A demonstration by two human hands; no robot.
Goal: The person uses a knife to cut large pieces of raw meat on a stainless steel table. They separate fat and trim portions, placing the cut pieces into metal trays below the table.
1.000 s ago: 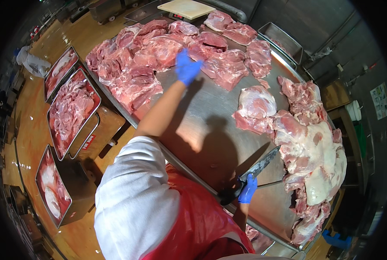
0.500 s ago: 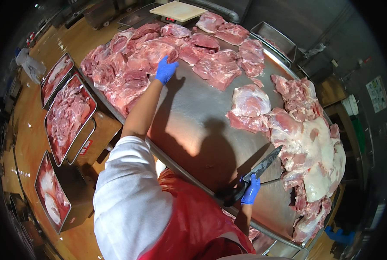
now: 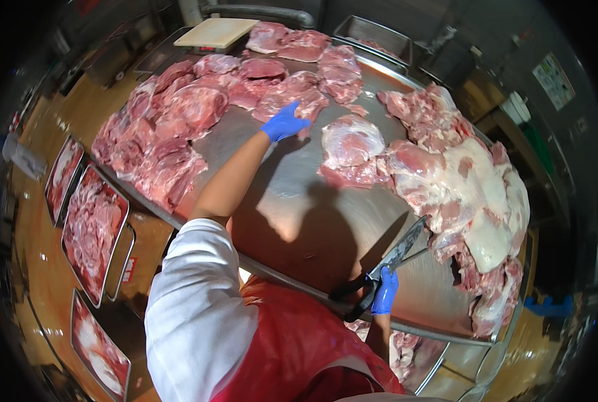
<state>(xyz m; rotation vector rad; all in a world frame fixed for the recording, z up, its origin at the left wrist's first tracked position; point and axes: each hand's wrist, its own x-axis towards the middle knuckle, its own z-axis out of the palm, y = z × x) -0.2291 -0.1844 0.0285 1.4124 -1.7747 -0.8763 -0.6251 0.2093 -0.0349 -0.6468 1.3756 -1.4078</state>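
My left hand (image 3: pixel 285 122), in a blue glove, reaches over the steel table (image 3: pixel 245 181). Its thumb and fingers are apart at the near edge of a slab of raw pink meat (image 3: pixel 289 95). Closer to my body, my right hand (image 3: pixel 384 292), also gloved in blue, is closed around the dark handle of a knife (image 3: pixel 405 244). The broad blade points up and to the right, above the tabletop. A thin dark rod (image 3: pixel 411 257) shows beside the blade; whether I hold it too is unclear. A pale-topped piece of meat (image 3: pixel 352 141) lies between my hands, farther back.
Raw meat (image 3: pixel 158 127) is heaped along the table's left side. Large fat-covered cuts (image 3: pixel 483 194) cover the right side. Metal bins of meat (image 3: pixel 94 231) stand at left on the floor. A cream board (image 3: pixel 216 32) sits on a scale at the back.
My left hand has left the meat at left and moved right and nearer, to another slab's edge. My right hand still grips the knife. The view has shifted.
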